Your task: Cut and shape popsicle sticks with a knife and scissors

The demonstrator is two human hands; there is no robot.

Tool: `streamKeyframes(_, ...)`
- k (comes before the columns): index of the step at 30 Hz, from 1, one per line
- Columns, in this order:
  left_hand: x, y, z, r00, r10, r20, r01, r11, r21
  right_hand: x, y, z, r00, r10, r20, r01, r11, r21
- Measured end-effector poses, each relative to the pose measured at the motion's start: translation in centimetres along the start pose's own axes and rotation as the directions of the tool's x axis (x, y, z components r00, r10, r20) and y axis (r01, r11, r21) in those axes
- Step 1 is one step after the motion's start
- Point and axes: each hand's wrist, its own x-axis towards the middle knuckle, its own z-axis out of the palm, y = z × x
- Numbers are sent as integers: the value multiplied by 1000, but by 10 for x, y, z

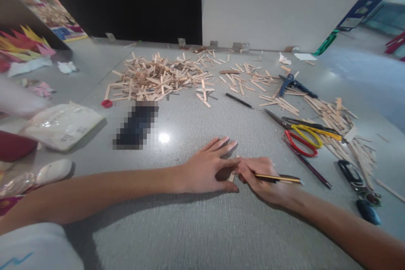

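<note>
My right hand (261,179) is closed round a black-and-yellow pencil (289,179), its rear end pointing right. The pencil's tip is hidden by the fingers. Under my hands a small flat wooden craft stick (232,177) lies on the grey table. My left hand (205,166) rests on the tabletop, thumb and index finger holding the stick near its two ends while the other fingers stretch outward. My right fingertips touch or nearly touch the left index finger; I cannot tell which.
A large heap of craft sticks (158,78) spreads at the back, with more sticks (335,118) at right. Red-and-yellow-handled scissors (300,145), a blue tool (289,82), a black pen (238,100) and a dark pencil (313,171) lie around. Leftward are a plastic packet (66,124) and white mouse (54,171).
</note>
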Motion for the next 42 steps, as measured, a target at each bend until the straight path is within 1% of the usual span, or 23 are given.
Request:
streamKeyframes(3,0,0,1,1000,3,-13,-3,1000,-7,3,-4,-6,999,43,30,-43,999,4)
streamKeyframes(7,0,-1,1,1000,1,-3,-1,1000,-16,6,-7,-9,996,61,63,-62,998,12)
streamKeyframes(13,-2,-5,2,997,50,-52,-53,997,-64,5,-1,-4,997,26,67,-30,998,59)
streamKeyframes(15,-2,-7,2,997,60,-48,-63,996,-60,4,0,-3,997,-3,72,-3,996,84)
streamKeyframes(17,-2,-8,3,997,65,-44,-67,996,-52,3,0,-3,997,0,78,-7,996,94)
streamKeyframes(21,-1,-9,6,997,61,-46,-62,997,-34,2,-2,-6,994,84,68,-89,994,69)
streamKeyframes(23,-1,-10,8,997,60,-53,-62,998,-30,1,-2,-7,993,103,65,-107,993,57)
streamKeyframes(27,0,-13,12,994,67,-85,-70,997,-29,0,0,-7,993,91,73,-94,995,34)
streamKeyframes(33,0,-12,11,994,79,-75,-81,996,-30,4,-4,-7,998,50,27,-50,999,-14)
streamKeyframes(36,-1,-13,11,995,72,-71,-76,995,-57,6,-7,-11,999,2,-39,-4,999,-41)
streamKeyframes(37,-1,-14,11,994,69,-83,-76,994,-79,6,-7,-13,997,-34,-75,29,998,-59)
streamKeyframes(38,-2,-15,11,992,66,-111,-78,991,-112,5,-7,-14,989,-97,-110,88,993,-81)
streamKeyframes(39,-3,-16,10,986,63,-155,-87,984,-153,4,-7,-16,974,-187,-132,173,979,-110)
streamKeyframes(40,-4,-17,9,974,64,-215,-108,974,-198,2,-7,-17,949,-288,-128,269,952,-143)
streamKeyframes(42,-5,-17,6,933,81,-351,-185,944,-274,-2,-8,-18,882,-469,-50,451,869,-202)
